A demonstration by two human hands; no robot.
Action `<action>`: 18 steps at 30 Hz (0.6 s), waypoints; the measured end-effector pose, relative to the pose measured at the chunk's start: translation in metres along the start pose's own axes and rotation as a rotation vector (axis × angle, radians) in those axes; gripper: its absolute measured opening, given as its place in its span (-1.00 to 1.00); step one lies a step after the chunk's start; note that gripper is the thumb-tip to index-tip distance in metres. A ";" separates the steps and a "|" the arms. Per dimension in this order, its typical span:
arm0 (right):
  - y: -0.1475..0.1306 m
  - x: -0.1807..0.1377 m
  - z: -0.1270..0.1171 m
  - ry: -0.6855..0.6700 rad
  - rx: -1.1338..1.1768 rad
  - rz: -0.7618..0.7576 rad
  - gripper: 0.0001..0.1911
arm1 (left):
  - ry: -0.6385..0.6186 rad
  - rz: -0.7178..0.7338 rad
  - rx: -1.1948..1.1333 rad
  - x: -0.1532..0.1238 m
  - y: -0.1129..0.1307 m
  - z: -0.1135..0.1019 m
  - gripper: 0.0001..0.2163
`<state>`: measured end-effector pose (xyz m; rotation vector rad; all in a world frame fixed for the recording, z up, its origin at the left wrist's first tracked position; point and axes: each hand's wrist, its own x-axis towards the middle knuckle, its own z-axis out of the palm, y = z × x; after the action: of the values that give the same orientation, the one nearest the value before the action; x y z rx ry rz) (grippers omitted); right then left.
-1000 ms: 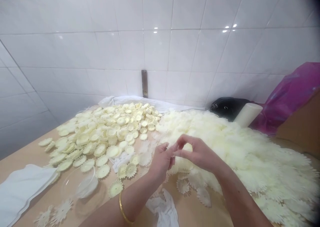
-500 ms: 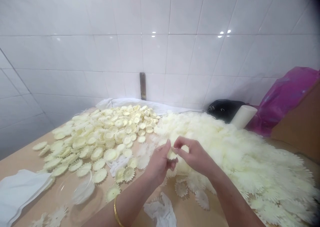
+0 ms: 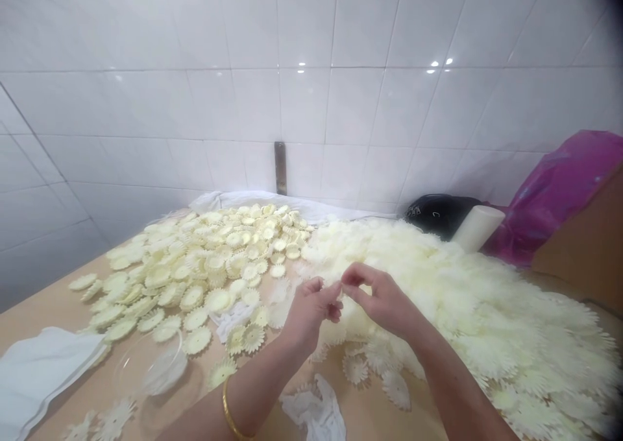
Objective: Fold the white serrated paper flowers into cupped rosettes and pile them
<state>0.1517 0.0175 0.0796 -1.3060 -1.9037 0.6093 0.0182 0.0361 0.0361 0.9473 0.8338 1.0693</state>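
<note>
My left hand [image 3: 315, 308] and my right hand [image 3: 378, 296] meet at the fingertips, over the near edge of a heap of pale, thin scalloped petal discs [image 3: 467, 305]. Thumb and fingers of each hand are pinched together. Whatever lies between them is too small or hidden to make out. To the left of the hands spreads a pile of pale yellow, stacked flower-shaped pieces with toothed rims [image 3: 209, 259]. Several loose discs [image 3: 357, 368] lie just below my hands. A gold bangle [image 3: 228, 407] circles my left wrist.
A clear bowl [image 3: 168, 366] with something whitish stands at front left, near a folded white cloth [image 3: 48, 373]. A crumpled white cloth [image 3: 318, 408] lies in front. Behind right are a black bag-like object [image 3: 431, 211], a white cylinder [image 3: 477, 228] and a purple plastic bag [image 3: 559, 181].
A pale yellow piece that showed in my left fingers is no longer visible. My left fingers have curled in, and the fingertips of both hands have come closer together.
</note>
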 end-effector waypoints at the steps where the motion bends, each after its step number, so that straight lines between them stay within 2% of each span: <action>1: -0.001 0.000 -0.001 -0.027 0.011 0.004 -0.88 | 0.008 0.016 0.020 0.000 0.000 -0.001 -0.69; 7: -0.002 -0.002 -0.007 -0.132 0.056 0.010 -0.88 | 0.070 0.037 0.069 0.002 0.001 0.000 -0.61; 11: -0.001 -0.001 -0.004 -0.175 0.096 -0.019 -0.82 | 0.104 0.064 0.111 0.004 0.000 -0.002 -0.62; 18: 0.002 0.002 0.011 -0.045 0.059 0.019 -0.78 | 0.089 0.056 0.094 0.005 -0.002 -0.004 -0.66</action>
<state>0.1440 0.0199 0.0718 -1.2843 -1.8973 0.7052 0.0164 0.0419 0.0320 1.0124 0.9428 1.1349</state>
